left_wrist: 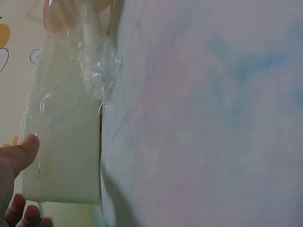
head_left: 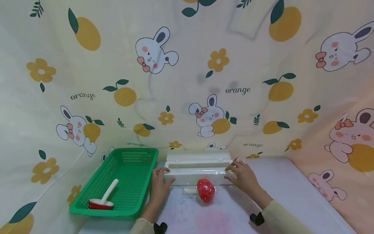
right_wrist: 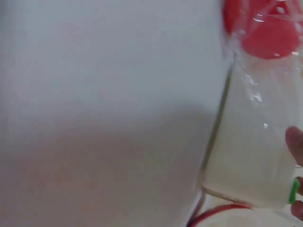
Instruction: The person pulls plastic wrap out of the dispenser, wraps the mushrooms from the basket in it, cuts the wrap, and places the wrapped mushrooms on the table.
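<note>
A long white cling film dispenser (head_left: 198,178) lies with its lid (head_left: 198,155) raised at the back. Clear cling film (left_wrist: 71,90) drapes over its front wall and gathers round a mushroom toy with a red, white-dotted cap (head_left: 205,191) and a pale stem. My left hand (head_left: 160,182) grips the dispenser's left end, thumb on the front wall, fingers round the end. At the right end, my right hand (head_left: 243,177) grips the dispenser, thumb in front and fingers over the top edge. A small green piece (right_wrist: 293,190) shows between its thumb and fingers.
Left of the dispenser stands a green plastic basket (head_left: 131,182), holding another red and white mushroom toy (head_left: 102,202) with its stem upward. A red-rimmed round thing (right_wrist: 229,217) sits past the dispenser's right end, partly hidden. A patterned cloth (head_left: 187,81) hangs behind the table.
</note>
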The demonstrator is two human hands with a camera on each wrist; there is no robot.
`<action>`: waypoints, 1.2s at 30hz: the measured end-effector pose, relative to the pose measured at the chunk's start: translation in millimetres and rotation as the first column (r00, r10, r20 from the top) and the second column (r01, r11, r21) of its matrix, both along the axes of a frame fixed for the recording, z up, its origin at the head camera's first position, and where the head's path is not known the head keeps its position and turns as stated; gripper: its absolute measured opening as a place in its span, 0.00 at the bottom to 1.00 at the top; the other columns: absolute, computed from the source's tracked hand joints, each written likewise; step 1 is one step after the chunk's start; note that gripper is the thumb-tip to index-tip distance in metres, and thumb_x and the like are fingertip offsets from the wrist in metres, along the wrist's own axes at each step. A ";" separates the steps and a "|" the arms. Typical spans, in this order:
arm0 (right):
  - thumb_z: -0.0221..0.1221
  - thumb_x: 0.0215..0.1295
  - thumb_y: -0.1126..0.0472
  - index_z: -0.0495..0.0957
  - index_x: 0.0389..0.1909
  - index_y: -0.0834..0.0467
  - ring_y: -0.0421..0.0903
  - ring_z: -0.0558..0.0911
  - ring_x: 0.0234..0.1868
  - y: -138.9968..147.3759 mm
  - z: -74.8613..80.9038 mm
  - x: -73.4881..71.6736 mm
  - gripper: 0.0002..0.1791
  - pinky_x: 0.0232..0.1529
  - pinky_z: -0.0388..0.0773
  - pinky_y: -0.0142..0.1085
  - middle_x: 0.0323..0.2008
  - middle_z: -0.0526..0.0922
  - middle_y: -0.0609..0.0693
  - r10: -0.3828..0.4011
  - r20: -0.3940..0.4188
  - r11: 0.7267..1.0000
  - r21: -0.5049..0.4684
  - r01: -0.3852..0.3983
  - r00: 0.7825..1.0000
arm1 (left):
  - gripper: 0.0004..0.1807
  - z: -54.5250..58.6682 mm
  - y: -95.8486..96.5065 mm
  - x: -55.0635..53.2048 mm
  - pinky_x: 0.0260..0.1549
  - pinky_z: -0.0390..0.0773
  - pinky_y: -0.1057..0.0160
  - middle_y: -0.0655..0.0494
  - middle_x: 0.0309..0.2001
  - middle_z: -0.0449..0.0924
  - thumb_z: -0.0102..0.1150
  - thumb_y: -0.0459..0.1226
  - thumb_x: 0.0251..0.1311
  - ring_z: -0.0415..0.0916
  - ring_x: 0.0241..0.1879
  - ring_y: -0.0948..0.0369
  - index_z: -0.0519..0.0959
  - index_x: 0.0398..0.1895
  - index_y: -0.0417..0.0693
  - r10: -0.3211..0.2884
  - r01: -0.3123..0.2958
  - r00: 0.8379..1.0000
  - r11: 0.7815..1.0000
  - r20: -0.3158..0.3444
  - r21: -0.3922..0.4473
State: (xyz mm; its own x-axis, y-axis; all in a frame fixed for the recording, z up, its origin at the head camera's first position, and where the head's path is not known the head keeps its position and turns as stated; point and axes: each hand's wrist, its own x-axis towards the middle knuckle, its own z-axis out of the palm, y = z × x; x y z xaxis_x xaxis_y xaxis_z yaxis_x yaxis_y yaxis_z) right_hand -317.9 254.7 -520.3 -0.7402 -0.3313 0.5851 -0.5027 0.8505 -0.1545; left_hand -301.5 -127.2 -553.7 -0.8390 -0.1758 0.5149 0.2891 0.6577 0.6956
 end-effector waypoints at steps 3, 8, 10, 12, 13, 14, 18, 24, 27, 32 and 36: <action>0.84 0.51 0.54 0.92 0.39 0.49 0.52 0.81 0.47 -4.0 -6.7 -0.8 0.15 0.48 0.82 0.51 0.42 0.87 0.49 -0.002 -0.068 1.000 0.007 0.003 0.998 | 0.22 -0.4 2.4 3.6 0.50 0.74 0.48 0.47 0.46 0.71 0.84 0.33 0.52 0.73 0.50 0.48 0.80 0.45 0.49 0.022 -0.023 1.000 0.998 -0.017 -0.060; 0.85 0.49 0.60 0.93 0.35 0.51 0.51 0.80 0.43 -6.0 -10.2 4.0 0.13 0.43 0.80 0.49 0.39 0.86 0.48 0.005 -0.156 1.000 -0.009 -0.006 0.988 | 0.15 1.8 2.8 11.1 0.31 0.73 0.62 0.56 0.36 0.76 0.82 0.34 0.56 0.73 0.32 0.62 0.82 0.40 0.53 -0.022 0.021 1.000 0.990 -0.006 -0.142; 0.84 0.49 0.62 0.92 0.34 0.52 0.50 0.79 0.42 -6.5 -9.2 6.6 0.12 0.43 0.80 0.48 0.39 0.86 0.48 0.013 -0.158 1.000 -0.017 -0.016 0.987 | 0.12 4.2 2.6 14.7 0.27 0.72 0.65 0.59 0.34 0.78 0.80 0.34 0.59 0.72 0.28 0.66 0.84 0.39 0.53 -0.052 0.053 0.999 0.986 0.007 -0.156; 0.84 0.51 0.63 0.91 0.33 0.51 0.49 0.79 0.43 -7.7 -7.3 9.5 0.12 0.45 0.80 0.49 0.39 0.85 0.46 0.025 -0.114 0.999 -0.026 -0.028 0.993 | 0.10 6.0 2.7 17.6 0.28 0.73 0.66 0.60 0.33 0.80 0.79 0.34 0.61 0.74 0.28 0.67 0.85 0.40 0.53 -0.079 0.081 0.997 0.983 0.015 -0.164; 0.83 0.52 0.64 0.90 0.33 0.50 0.48 0.79 0.44 -8.5 -6.2 11.2 0.12 0.47 0.80 0.48 0.40 0.85 0.45 0.033 -0.086 0.999 -0.031 -0.035 0.996 | 0.09 7.0 2.9 19.3 0.29 0.75 0.65 0.60 0.34 0.81 0.78 0.34 0.62 0.76 0.29 0.67 0.86 0.41 0.53 -0.095 0.097 0.995 0.982 0.019 -0.164; 0.83 0.52 0.64 0.88 0.33 0.49 0.48 0.80 0.44 -9.4 -5.0 13.1 0.13 0.48 0.81 0.49 0.40 0.85 0.44 0.047 -0.058 0.998 -0.044 -0.050 0.997 | 0.09 7.5 3.0 20.9 0.31 0.78 0.64 0.60 0.36 0.83 0.77 0.33 0.63 0.78 0.31 0.65 0.86 0.42 0.53 -0.115 0.117 0.993 0.980 0.019 -0.160; 0.79 0.56 0.68 0.84 0.34 0.46 0.45 0.83 0.46 -12.9 -2.8 22.0 0.16 0.52 0.84 0.46 0.40 0.85 0.40 0.166 0.046 0.976 -0.151 -0.157 0.985 | 0.10 6.0 1.6 23.8 0.42 0.86 0.58 0.55 0.45 0.85 0.71 0.29 0.67 0.85 0.40 0.57 0.86 0.47 0.48 -0.243 0.242 0.970 0.959 0.011 -0.145; 0.74 0.64 0.68 0.83 0.37 0.46 0.43 0.87 0.49 -16.3 -5.3 36.2 0.13 0.53 0.86 0.50 0.44 0.90 0.47 0.358 0.161 0.896 -0.336 -0.290 0.920 | 0.10 4.0 -2.2 24.4 0.53 0.85 0.48 0.49 0.55 0.86 0.62 0.26 0.73 0.85 0.52 0.49 0.82 0.53 0.45 -0.443 0.447 0.895 0.889 0.054 -0.103; 0.72 0.67 0.66 0.83 0.38 0.46 0.42 0.87 0.50 -18.5 -7.4 42.2 0.11 0.52 0.87 0.53 0.46 0.91 0.48 0.389 0.191 0.878 -0.371 -0.301 0.901 | 0.10 3.9 -3.3 23.8 0.57 0.84 0.47 0.49 0.58 0.85 0.59 0.28 0.76 0.84 0.55 0.50 0.81 0.54 0.45 -0.511 0.519 0.854 0.851 0.099 -0.080; 0.72 0.68 0.66 0.83 0.39 0.46 0.43 0.88 0.51 -21.5 -12.6 51.1 0.11 0.55 0.85 0.46 0.48 0.90 0.48 0.428 0.185 0.860 -0.385 -0.336 0.885 | 0.11 3.1 -4.0 25.6 0.58 0.82 0.43 0.45 0.60 0.84 0.60 0.26 0.74 0.82 0.59 0.47 0.80 0.54 0.42 -0.623 0.631 0.775 0.768 0.105 -0.110; 0.68 0.73 0.63 0.85 0.41 0.48 0.45 0.88 0.53 -24.6 -16.8 55.0 0.06 0.59 0.83 0.42 0.48 0.91 0.48 0.460 0.202 0.835 -0.429 -0.344 0.865 | 0.09 3.0 -2.2 27.9 0.61 0.81 0.42 0.45 0.62 0.84 0.61 0.26 0.72 0.80 0.63 0.46 0.80 0.50 0.45 -0.659 0.674 0.738 0.725 0.145 -0.140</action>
State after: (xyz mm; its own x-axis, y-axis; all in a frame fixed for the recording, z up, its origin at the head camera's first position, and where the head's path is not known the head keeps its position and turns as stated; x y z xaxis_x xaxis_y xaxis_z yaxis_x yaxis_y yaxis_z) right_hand -262.9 230.2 -537.2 -0.7404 -0.4404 0.5079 -0.6707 0.4327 -0.6025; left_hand -273.6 -129.4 -550.7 -0.7446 0.5286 0.4076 0.6481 0.4264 0.6310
